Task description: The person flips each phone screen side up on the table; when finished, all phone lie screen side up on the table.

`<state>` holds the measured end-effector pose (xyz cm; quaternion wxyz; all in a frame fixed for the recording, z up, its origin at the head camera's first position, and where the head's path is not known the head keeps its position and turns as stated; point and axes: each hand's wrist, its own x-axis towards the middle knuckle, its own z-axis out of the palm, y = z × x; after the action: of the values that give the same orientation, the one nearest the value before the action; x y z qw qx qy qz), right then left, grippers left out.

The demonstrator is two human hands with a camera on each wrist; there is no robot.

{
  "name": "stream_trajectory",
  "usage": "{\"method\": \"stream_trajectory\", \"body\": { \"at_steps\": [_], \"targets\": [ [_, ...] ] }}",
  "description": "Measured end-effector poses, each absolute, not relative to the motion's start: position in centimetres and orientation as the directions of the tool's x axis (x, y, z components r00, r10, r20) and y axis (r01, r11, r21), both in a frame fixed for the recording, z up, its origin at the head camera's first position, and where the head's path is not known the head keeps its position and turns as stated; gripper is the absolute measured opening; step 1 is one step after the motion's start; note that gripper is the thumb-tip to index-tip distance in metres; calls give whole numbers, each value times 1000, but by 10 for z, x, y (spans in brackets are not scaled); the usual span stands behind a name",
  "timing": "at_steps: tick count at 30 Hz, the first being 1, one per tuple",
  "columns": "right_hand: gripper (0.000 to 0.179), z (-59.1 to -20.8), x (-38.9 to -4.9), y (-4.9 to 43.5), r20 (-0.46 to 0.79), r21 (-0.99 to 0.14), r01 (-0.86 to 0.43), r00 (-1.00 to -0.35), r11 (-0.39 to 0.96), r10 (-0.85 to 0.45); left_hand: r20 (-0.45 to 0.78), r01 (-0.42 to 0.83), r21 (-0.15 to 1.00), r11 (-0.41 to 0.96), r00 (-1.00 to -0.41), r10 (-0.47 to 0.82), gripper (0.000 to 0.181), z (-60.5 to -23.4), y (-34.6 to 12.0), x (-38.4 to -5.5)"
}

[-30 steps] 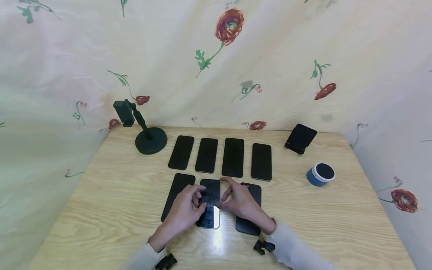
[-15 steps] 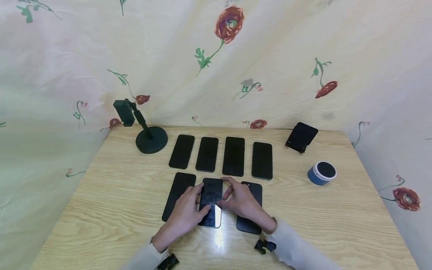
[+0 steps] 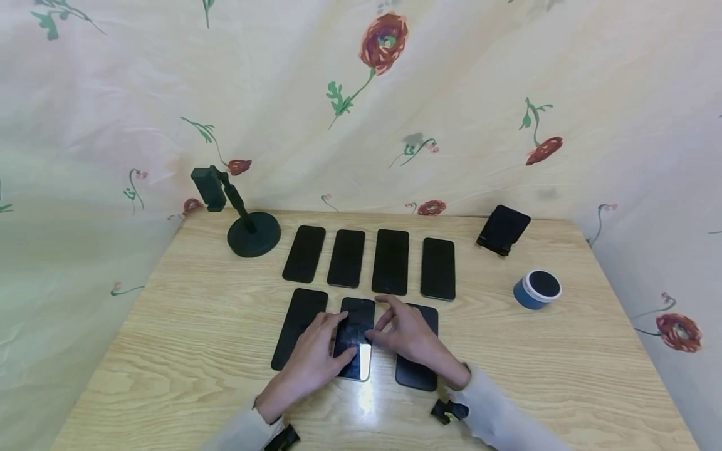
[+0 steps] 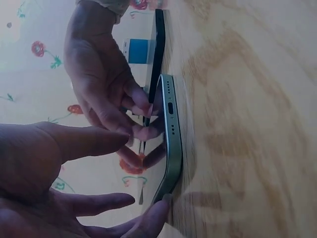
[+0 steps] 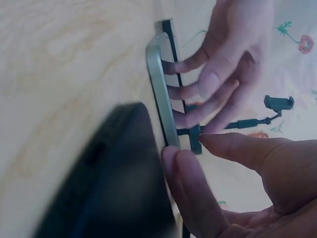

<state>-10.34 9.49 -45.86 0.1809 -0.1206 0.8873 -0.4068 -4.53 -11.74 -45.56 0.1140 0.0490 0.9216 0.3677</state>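
Observation:
Between both hands a smartphone with a dark glossy screen lies on the wooden table. Its pale green frame shows in the wrist views. My left hand is at its left side, fingertips at the edge and the thumb over the screen. At the right side is my right hand; its fingertips meet the frame, while the thumb stands apart over the phone. A black phone lies partly under the left hand. Another dark phone, with a camera bump, lies partly hidden below the right hand.
Behind, several dark phones form a row, from the left phone to the right phone. A black phone stand is at the back left. A folded black stand and a blue-and-white round speaker-like object are at the right.
The middle phone has shifted slightly right and turned a little clockwise. My left hand has moved right with it, its fingers spreading along the left edge. My right hand has edged right.

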Motion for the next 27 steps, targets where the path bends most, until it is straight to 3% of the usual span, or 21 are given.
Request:
{"method": "stream_trajectory", "body": {
  "at_steps": [11, 20, 27],
  "targets": [
    [56, -446, -107, 127, -143, -802, -144, -895, 579, -421, -107, 79, 662, 745, -974, 199, 55, -450, -102, -39],
    [42, -442, -108, 152, -127, -808, -131, -913, 574, -387, -21, 211, 637, 741, -956, 291, 52, -452, -82, -33],
    [40, -443, -108, 170, -143, -777, -85, -941, 624, -307, -61, 264, 660, 703, -914, 400, 55, -455, -66, -30]
  ]
}}
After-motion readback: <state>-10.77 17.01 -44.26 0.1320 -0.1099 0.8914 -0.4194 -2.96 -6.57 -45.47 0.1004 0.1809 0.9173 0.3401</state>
